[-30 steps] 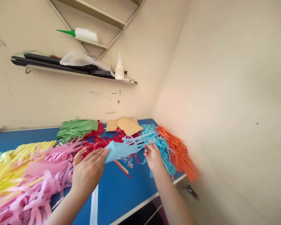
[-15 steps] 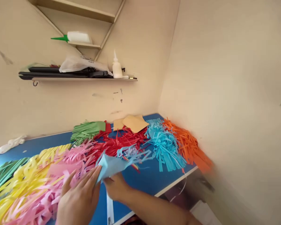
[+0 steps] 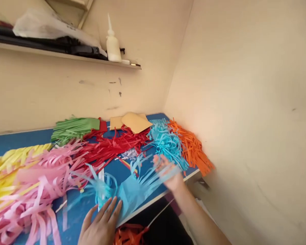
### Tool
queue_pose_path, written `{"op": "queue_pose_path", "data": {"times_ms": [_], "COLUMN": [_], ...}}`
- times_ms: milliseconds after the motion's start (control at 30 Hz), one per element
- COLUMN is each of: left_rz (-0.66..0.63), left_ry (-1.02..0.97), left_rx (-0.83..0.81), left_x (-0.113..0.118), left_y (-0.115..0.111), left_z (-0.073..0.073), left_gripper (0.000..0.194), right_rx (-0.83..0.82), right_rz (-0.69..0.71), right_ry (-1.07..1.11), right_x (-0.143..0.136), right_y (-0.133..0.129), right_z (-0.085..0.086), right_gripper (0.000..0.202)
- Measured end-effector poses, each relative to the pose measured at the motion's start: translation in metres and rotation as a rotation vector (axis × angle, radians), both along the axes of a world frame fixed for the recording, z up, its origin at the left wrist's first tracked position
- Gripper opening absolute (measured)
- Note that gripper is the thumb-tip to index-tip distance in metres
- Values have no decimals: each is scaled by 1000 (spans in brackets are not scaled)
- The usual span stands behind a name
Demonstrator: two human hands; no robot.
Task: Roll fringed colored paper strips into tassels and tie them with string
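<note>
A light-blue fringed paper (image 3: 129,190) lies spread near the table's front edge, its cut strips fanning to both sides. My left hand (image 3: 102,221) rests flat on its near left part, fingers stretched out. Over the strips at its right end is my right hand (image 3: 168,172), open with fingers spread and somewhat blurred. Whether the right fingers touch the strips, I cannot tell. Just behind that hand sits a pile of blue fringed paper (image 3: 165,141).
The blue table (image 3: 78,200) also bears orange (image 3: 193,148), red (image 3: 112,144), green (image 3: 76,127), yellow (image 3: 12,163) and pink fringes (image 3: 40,190), plus tan paper (image 3: 136,121). A wall shelf (image 3: 53,52) holds a white squeeze bottle (image 3: 113,47). Orange strips (image 3: 130,234) hang below the table edge.
The blue fringed paper went from being held up, bunched between both hands, to lying spread on the table. My right hand moved right and opened; the camera view tilted down.
</note>
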State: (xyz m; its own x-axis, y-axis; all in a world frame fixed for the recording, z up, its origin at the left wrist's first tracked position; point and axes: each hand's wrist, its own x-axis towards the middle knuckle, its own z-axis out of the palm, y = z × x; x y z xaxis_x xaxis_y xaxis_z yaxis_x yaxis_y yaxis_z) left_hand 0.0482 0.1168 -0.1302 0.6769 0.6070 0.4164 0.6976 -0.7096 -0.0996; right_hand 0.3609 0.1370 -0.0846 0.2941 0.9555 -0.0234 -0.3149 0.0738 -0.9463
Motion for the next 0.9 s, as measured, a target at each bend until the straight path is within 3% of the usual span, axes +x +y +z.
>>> {"op": "queue_pose_path", "data": {"times_ms": [33,67,100,133,167,200,233,300,367,533,600,667,800,900], "left_rz": [45,93,133,163,178,188,193,207,256,547,628,543,-78,-53], "left_ry": [0,-4,-5,-3,4,12,24,50,70,65,-37,-170,-157,-144], "left_rx": [-18,-34,-48,-60,-66,-64,-60,-48,-34,-47,13,49,-178,-289], "left_x": [10,18,25,30,34,37,38,34,18,-58,-70,-54,21,50], "left_y": [0,-1,-2,-3,-5,-7,-8,-8,-3,11,7,-2,-9,10], "left_z": [-1,-2,-2,-2,-1,0,2,5,6,9,18,30,43,32], "left_gripper": [59,57,56,56,55,54,54,53,51,42,48,57,60,37], "right_rx": [-31,-11,36,105,201,303,410,512,491,422,441,458,494,511], "right_rz": [-194,-431,-629,-706,-627,-401,-54,421,626,686,671,652,649,615], "right_ry": [99,31,-148,-393,-683,-955,-1170,-1400,-1497,-1541,-1527,-1507,-1463,-1398], "right_x": [22,38,44,42,32,17,-2,-37,-58,-53,-48,-47,-41,-29], "right_y": [-10,-19,-28,-36,-42,-45,-47,-43,-34,-26,-29,-32,-30,-26], "right_z": [5,10,13,13,11,7,2,-8,-17,-31,-34,-35,-35,-37], "right_gripper": [32,34,35,37,38,40,45,64,76,67,62,54,43,38]}}
